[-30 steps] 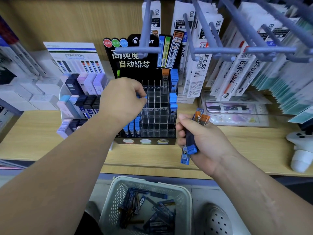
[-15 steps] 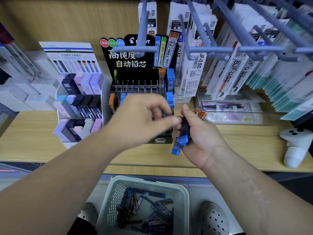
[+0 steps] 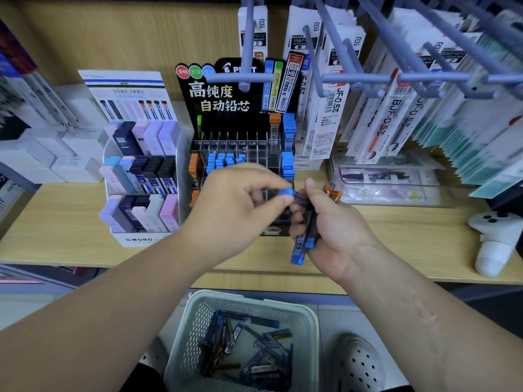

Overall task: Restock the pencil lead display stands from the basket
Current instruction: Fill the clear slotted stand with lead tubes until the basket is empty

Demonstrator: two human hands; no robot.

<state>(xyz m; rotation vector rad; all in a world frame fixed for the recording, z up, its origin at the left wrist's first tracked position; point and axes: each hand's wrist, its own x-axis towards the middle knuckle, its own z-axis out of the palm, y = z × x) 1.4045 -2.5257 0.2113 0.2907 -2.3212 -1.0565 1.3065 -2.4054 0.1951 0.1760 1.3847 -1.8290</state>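
A black Pilot lead display stand (image 3: 240, 108) with clear slots stands on the wooden shelf, partly filled with blue-capped and orange-capped tubes. In front of it my right hand (image 3: 334, 230) grips a bundle of lead tubes (image 3: 304, 239), blue and orange capped. My left hand (image 3: 240, 202) pinches the blue cap end of one lead tube (image 3: 285, 193) at the top of that bundle. Below the shelf sits a pale perforated basket (image 3: 307, 315) holding several loose lead tubes.
A white Mono lead stand (image 3: 141, 176) with pastel cases stands left of the Pilot stand. Hooks with hanging refill packs (image 3: 396, 94) jut out overhead at right. A white controller (image 3: 498, 239) lies on the shelf's right end. White boxes (image 3: 42, 154) sit far left.
My left hand left the stand's slots and came right to the bundle in my right hand, where it now pinches a blue-capped tube. The view shifted slightly.
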